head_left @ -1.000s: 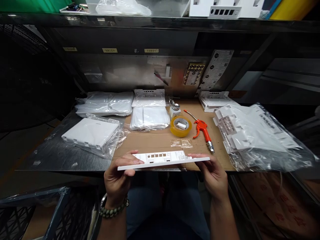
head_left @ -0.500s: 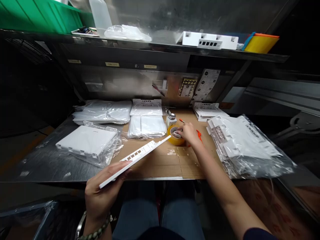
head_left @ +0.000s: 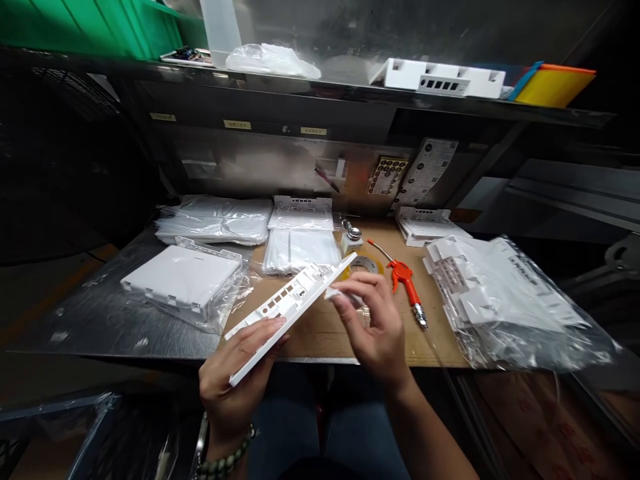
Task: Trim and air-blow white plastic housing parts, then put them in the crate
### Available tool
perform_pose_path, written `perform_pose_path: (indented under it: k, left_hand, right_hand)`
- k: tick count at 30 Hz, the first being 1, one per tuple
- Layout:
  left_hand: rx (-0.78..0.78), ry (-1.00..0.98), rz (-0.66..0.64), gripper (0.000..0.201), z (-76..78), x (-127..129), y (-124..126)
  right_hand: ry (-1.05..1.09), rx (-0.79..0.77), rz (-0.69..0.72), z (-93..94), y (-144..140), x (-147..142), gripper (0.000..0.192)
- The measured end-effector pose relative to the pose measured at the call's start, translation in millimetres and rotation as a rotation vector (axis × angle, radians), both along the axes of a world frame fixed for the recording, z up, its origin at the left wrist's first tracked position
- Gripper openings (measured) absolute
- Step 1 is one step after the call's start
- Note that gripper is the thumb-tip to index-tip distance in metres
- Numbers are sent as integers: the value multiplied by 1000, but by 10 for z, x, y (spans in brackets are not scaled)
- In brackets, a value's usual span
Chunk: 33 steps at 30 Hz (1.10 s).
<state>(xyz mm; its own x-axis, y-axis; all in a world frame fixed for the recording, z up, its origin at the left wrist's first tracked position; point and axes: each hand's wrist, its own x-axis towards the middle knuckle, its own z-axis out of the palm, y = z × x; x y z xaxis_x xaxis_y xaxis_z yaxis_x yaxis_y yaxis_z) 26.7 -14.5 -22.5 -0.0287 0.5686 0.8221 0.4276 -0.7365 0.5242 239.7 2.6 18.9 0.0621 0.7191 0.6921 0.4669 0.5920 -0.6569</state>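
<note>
Since half a second ago the right hand [head_left: 373, 327] has come back from the tape roll [head_left: 367, 265] to the white panel [head_left: 290, 300], bringing a small white piece [head_left: 336, 293] with it; the panel now sits tilted higher.

White panel: long plastic plate with a row of small rectangular openings, held off the surface, slanting from low at 7 o'clock to high at 1 o'clock. Left hand [head_left: 237, 380] grips its lower end, fingers closed on the edge, thumb on top. A bead bracelet [head_left: 225, 460] circles that wrist.

Small white piece: pinched between thumb and fingertips of the right hand, just beside the panel's upper edge; whether it touches the panel cannot be told.

Surface [head_left: 90, 313]: metal bench with a cardboard sheet [head_left: 330, 333] across the middle.

At 12 o'clock from the panel's upper end: tape roll, yellow, partly hidden by the panel; small metal-capped bottle [head_left: 353, 237] just behind it.

At 2 o'clock: orange air blow gun [head_left: 406, 280], lying flat on the cardboard.

At 3 o'clock: heap of white plastic parts in clear bags [head_left: 505, 293].

At 9 o'clock: white box in a clear bag [head_left: 183, 277].

At 11 o'clock: flat stacks of bagged white parts [head_left: 300, 250].

Shelf [head_left: 350, 87] overhead: white housing [head_left: 437, 77], green bin [head_left: 100, 27].
</note>
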Motion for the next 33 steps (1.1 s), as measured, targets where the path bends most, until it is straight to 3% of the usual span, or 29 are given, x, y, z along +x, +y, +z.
perform_pose_path:
  k: [6,10,13,18,23,29,33]
  left_hand:
    - [22,62,10,44,3,38,-54]
    - [30,86,16,47,-40,43,-49]
    - [46,91,25,48,-72,49,-36]
    - [35,90,11,46,-94,69,-34]
    - [47,90,32,48,-87,95,-37]
    - [61,82,18,43,-101,101,-26]
    - [47,99,22,45,-112,87,-25]
  right_hand:
    - [-82,23,-71,-26,-84,-267,17]
    - [-124,51,-18,-50,-183,-358,15]
    - [-133,95,-5,-63,-175,-345,14]
    - [-74,31,-138,-101,-95,-266,13]
    - [-54,85,-13,-75,-211,-338,16]
    - [-24,22,-134,-91,-143,-274,10]
    - [-83,59,-42,-88,-175,-326,11]
